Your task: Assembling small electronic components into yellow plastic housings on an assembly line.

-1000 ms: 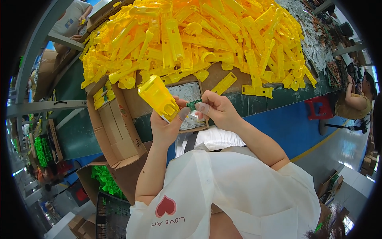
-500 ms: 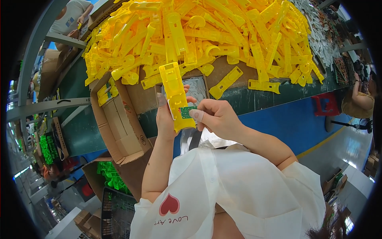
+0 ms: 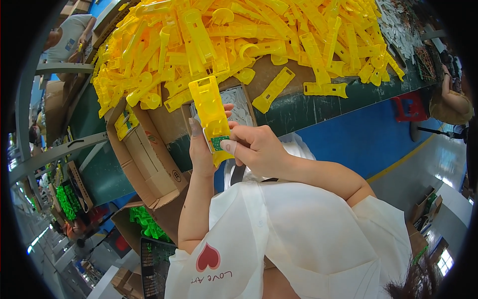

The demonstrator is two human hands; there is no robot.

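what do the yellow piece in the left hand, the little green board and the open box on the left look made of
Yellow piece: likely moulded plastic, fairly glossy, judging by its highlights and shaped recesses.
Green board: probably circuit-board laminate, given its flat green face and pale specks; finish too small to judge.
Open box: matt brown cardboard, by its folded walls.

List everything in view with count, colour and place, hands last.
Yellow housing: one, yellow, in left hand
Circuit board: one, green, against housing, at right hand
Table: one, green, beyond hands
Yellow parts: many, yellow, heaped on table
White pieces: many, white, shallow box and upper right
Carton: one, brown, left of hands
Green parts: several, green, lower left
Basket: one, black, lower left
Stool: one, red, right
Co-workers: at least two, white, tan clothing, either side
Rest: too blurred
Shirt: one, white, bottom
Left hand: one, bare, centre
Right hand: one, bare, centre
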